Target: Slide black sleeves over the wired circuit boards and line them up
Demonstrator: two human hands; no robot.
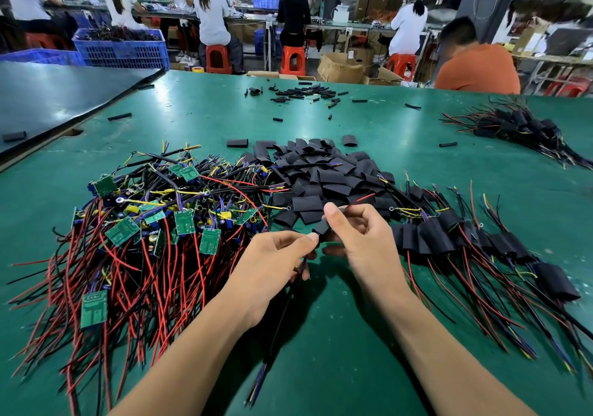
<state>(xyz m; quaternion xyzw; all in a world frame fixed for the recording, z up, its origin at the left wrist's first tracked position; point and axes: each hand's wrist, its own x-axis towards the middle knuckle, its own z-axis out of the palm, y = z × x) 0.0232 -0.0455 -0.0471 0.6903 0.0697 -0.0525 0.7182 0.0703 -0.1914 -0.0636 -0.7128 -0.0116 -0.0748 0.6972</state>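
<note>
The tangle of unsleeved wired circuit boards (144,233) lies on the green table (337,335), at 9 o'clock from the hands. The left hand (272,261) pinches a wire bundle (261,377) trailing toward 6 o'clock, while the right hand (359,239) pinches the black sleeve (322,230) between them. Loose sleeves (324,175) are heaped at 12 o'clock, and the sleeved boards (481,239) lie in a row at 3 o'clock.

1. A factory assembly hall: workers (211,14) in white caps sit on red stools (219,58) at long benches (353,26).
2. Blue crates (122,48), cardboard boxes (340,67), and heaped wired boards (144,223) on a green table (321,335).
</note>
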